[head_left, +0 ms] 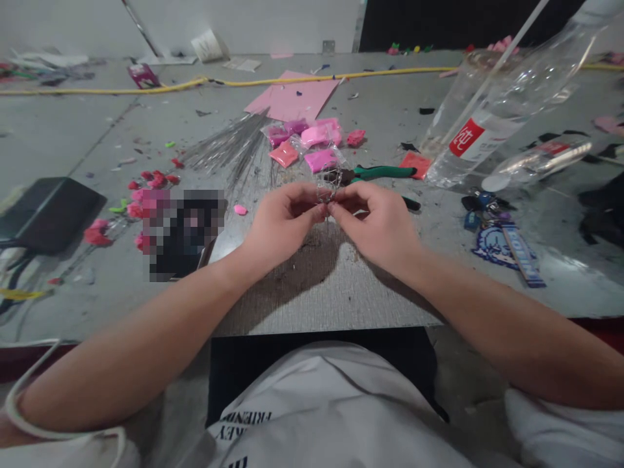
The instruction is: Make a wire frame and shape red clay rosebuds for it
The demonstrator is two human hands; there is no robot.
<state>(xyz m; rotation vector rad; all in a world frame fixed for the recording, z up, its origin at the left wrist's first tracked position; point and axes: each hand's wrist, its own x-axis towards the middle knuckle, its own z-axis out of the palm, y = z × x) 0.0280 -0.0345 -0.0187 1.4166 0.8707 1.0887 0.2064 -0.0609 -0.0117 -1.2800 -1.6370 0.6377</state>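
Observation:
My left hand and my right hand meet above the table, fingertips pinched around a small bent-wire shape. Thin wire loops rise above the fingers, and a short wire end hangs below them. Just behind the hands lie pliers with green handles, their jaws partly hidden by the wire. Small plastic packets of pink clay sit beyond, with an orange-red packet beside them. A bundle of thin straight wires fans out to the left of the packets.
Pink clay flowers, a pixelated dark object and a black box lie on the left. Clear plastic bottles and a keychain are on the right. A yellow cord crosses behind a pink sheet.

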